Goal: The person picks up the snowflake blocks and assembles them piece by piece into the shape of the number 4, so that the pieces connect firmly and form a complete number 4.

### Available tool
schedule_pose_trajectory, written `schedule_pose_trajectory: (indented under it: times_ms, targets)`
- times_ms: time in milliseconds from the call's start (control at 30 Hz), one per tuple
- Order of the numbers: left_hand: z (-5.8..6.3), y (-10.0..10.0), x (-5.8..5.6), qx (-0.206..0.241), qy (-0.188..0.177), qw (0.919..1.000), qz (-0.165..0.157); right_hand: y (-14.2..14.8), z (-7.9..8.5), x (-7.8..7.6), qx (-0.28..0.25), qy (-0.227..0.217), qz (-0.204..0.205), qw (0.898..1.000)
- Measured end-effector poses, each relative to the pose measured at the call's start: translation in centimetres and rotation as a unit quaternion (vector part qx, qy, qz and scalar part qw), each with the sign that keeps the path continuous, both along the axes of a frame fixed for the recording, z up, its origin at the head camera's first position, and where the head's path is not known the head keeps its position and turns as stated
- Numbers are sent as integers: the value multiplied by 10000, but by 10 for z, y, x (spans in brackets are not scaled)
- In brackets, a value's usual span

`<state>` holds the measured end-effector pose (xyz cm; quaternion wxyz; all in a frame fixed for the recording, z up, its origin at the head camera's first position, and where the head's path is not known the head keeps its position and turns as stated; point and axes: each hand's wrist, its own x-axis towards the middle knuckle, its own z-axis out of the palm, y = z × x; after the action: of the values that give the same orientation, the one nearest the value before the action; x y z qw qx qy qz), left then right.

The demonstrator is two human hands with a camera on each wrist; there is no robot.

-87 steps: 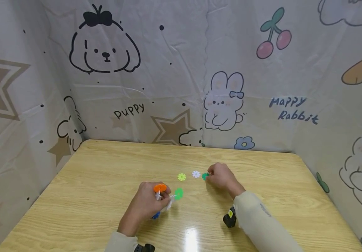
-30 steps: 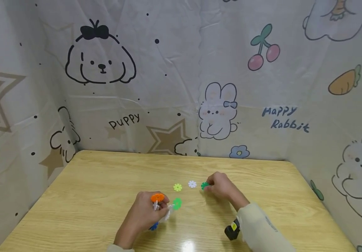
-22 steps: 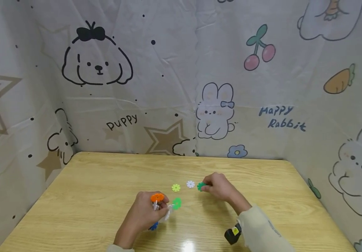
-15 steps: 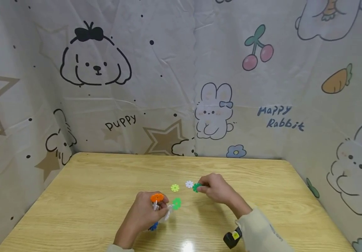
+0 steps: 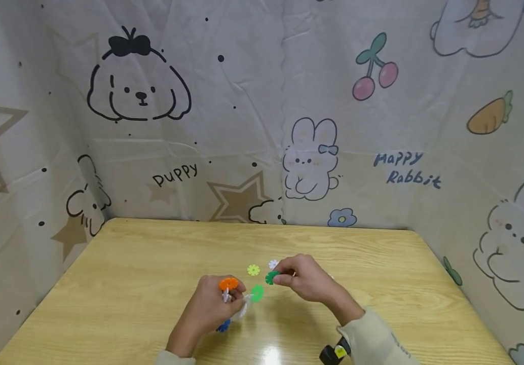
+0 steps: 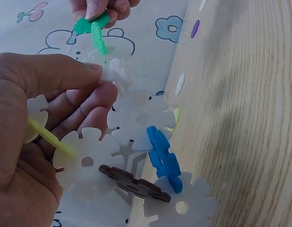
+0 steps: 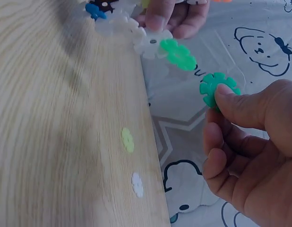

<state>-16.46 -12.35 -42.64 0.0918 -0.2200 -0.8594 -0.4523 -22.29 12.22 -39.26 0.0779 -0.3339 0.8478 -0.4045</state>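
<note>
In the head view, my left hand (image 5: 209, 304) holds a chain of slotted flower-shaped discs between thumb and fingers. The left wrist view shows its white discs (image 6: 141, 120) joined with a blue disc (image 6: 163, 158), a brown disc (image 6: 134, 184) and a yellow disc (image 6: 51, 138). An orange disc (image 5: 228, 284) stands at the hand's upper side, and a light green disc (image 7: 178, 54) forms the chain's right end. My right hand (image 5: 307, 281) pinches a dark green disc (image 7: 209, 88) by its edge, a small gap from the light green one in the right wrist view.
On the wooden table (image 5: 152, 253) lie a yellow-green disc (image 5: 253, 269) and a white disc (image 5: 273, 264), just beyond my hands. Farther along, the left wrist view shows a purple disc (image 6: 195, 28). A printed curtain (image 5: 239, 126) encloses the table's back and sides.
My right hand has brought the dark green disc left and nearer to me, from beside the white disc to close by the chain. The left hand has stayed nearly in place.
</note>
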Motion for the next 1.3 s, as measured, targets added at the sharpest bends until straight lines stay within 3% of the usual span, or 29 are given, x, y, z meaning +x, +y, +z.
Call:
schedule_pose_trajectory:
  times_ms: [533, 967, 1300]
  targets:
    - [1, 0, 2, 275, -72, 9996, -91, -11, -4, 8, -240, -212, 1, 9995]
    - [-5, 1, 2, 542, 264, 9980, 164, -16, -11, 14, -534, 452, -346, 9969]
    - [-7, 2, 3, 690, 397, 9963, 314, -21, -13, 14, -597, 669, -433, 9950]
